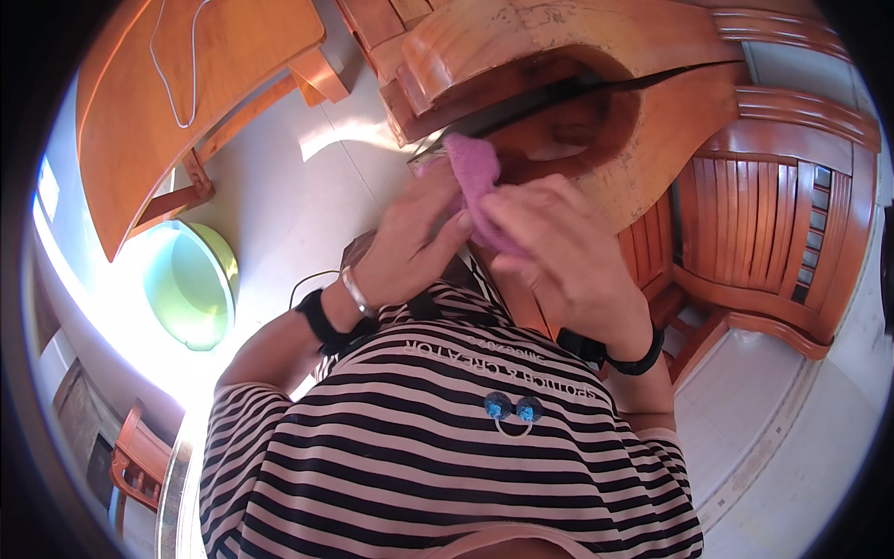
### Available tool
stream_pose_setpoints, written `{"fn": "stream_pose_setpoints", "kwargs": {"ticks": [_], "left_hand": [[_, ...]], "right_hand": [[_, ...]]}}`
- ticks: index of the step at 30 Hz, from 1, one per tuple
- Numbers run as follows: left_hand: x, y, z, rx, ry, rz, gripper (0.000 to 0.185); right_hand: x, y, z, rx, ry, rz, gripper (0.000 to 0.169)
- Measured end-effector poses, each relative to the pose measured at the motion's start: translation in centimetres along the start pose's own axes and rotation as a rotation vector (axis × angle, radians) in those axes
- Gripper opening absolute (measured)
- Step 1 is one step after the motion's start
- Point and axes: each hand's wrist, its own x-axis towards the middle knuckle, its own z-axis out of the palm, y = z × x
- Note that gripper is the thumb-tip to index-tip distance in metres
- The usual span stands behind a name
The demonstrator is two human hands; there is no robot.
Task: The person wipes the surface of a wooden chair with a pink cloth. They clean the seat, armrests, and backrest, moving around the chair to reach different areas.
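Both of my hands are raised in front of my chest, over the near end of a carved wooden furniture piece (pixel 663 126) with a dark oval hollow. Between them is a pink cloth (pixel 475 171), bunched and standing up above the fingers. My left hand (pixel 412 237), with a silver bracelet and a black band at the wrist, lies against the cloth's left side. My right hand (pixel 566 244), slightly blurred, has its fingers closed on the cloth's right side. The cloth's lower part is partly hidden by the fingers.
A green plastic basin (pixel 192 286) stands on the tiled floor at left, below a curved wooden table (pixel 195 77) with a thin white cord (pixel 193 63) on it. A slatted wooden chair (pixel 754 223) is at right. A small wooden chair (pixel 140 458) shows at lower left.
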Motion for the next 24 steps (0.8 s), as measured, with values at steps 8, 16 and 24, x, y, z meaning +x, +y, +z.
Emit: {"fn": "stream_pose_setpoints", "kwargs": {"ticks": [8,16,24], "left_hand": [[7.3,-14.6,1.9,0.24,-0.419,0.23,0.045],[14.3,-9.9,3.5,0.183,-0.553,-0.069,0.035],[13.6,-16.1,5.7,0.346,-0.696,-0.012,0.041]], "right_hand": [[-2.1,4.9,-4.1,-0.374,0.203,0.039,0.055],[-3.7,8.7,-3.1,-0.482,0.265,0.141,0.058],[-3.4,8.7,-3.2,-0.455,0.267,0.163,0.055]]}}
